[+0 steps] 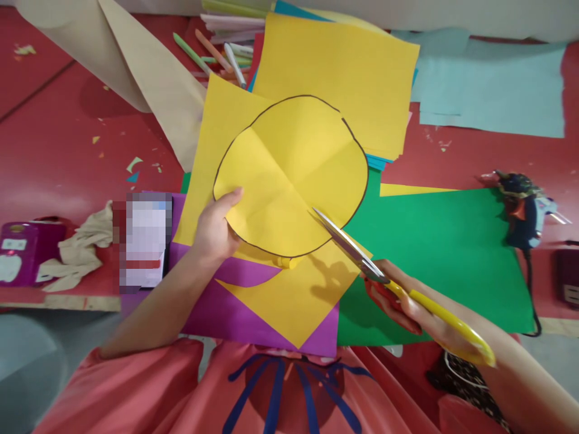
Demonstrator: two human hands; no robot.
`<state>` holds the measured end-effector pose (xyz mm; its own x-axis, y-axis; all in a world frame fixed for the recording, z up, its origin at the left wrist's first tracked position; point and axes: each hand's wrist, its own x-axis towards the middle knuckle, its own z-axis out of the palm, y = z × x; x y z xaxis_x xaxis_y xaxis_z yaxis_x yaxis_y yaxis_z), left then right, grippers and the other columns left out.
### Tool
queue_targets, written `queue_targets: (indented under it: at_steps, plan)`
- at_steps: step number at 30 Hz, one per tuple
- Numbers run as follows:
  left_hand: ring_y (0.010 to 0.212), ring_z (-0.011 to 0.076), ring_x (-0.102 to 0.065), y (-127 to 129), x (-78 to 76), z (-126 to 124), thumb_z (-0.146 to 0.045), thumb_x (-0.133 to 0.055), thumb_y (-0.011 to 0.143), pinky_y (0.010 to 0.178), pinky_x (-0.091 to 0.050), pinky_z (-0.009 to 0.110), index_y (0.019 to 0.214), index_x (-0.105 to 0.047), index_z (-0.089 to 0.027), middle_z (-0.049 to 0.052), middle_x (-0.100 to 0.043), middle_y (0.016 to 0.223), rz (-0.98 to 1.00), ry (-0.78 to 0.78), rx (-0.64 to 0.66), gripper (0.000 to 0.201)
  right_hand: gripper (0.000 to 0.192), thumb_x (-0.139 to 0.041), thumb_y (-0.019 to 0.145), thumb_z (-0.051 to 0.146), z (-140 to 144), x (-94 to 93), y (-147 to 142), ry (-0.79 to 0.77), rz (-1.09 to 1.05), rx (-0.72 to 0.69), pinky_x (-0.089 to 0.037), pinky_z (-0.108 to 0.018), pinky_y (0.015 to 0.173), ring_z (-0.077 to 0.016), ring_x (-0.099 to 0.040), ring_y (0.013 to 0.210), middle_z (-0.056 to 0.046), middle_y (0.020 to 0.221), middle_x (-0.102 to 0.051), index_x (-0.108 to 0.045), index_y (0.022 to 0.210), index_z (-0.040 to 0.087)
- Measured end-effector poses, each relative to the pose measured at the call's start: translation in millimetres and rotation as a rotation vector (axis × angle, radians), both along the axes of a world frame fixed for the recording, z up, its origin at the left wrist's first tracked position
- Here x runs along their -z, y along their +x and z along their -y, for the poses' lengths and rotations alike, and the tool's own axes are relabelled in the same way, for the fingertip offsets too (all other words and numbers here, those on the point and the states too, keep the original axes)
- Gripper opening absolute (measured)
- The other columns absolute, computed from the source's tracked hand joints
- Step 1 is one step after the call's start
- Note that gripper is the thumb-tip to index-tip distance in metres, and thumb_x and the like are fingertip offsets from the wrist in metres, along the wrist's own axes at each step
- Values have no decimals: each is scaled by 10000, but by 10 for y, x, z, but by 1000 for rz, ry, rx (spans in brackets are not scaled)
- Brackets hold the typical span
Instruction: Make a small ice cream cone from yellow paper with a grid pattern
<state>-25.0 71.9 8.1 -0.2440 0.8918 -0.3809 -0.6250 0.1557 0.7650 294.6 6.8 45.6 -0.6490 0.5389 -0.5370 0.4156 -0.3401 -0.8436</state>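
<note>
My left hand (217, 224) grips the lower left edge of a round piece of yellow paper (289, 169), thumb on top. A dark line follows the circle's rim, and creases cross its face. In my right hand (398, 298) is a pair of scissors (362, 256) with yellow handles. The blades point up and left, with their tips over the lower right part of the circle; whether they touch the paper I cannot tell. Under the circle lie a yellow sheet (298, 313) with a curved cut edge, a purple sheet (253, 325) and a green sheet (434, 259).
A stack of yellow and blue sheets (339, 66) lies at the back beside several markers (233, 63). Light blue paper (502, 84) is at the back right. A glue gun (522, 208) with a cord stands right. On the left are a phone (147, 241) and a purple box (31, 250).
</note>
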Motion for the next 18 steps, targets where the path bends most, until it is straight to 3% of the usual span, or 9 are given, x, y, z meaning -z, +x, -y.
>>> queue_targets:
  at_steps: [6, 18]
  plan:
    - [1253, 270, -563, 13, -10, 18, -111, -665, 772, 1151, -365, 432, 1216, -596, -112, 76, -744, 1077, -6, -6, 24, 450, 507, -390, 882, 709, 44, -1, -158, -77, -44, 175, -212, -233, 379, -59, -239, 436, 55, 665, -391, -463, 1057, 239]
    - [1281, 273, -539, 32, -14, 47, -96, -652, 766, 1164, -346, 453, 1258, -566, -117, 74, -712, 1171, -20, -19, 20, 499, 570, -479, 816, 747, 32, 32, -211, -121, -34, 239, -165, -191, 343, -26, -214, 400, 80, 622, -373, -447, 1060, 232]
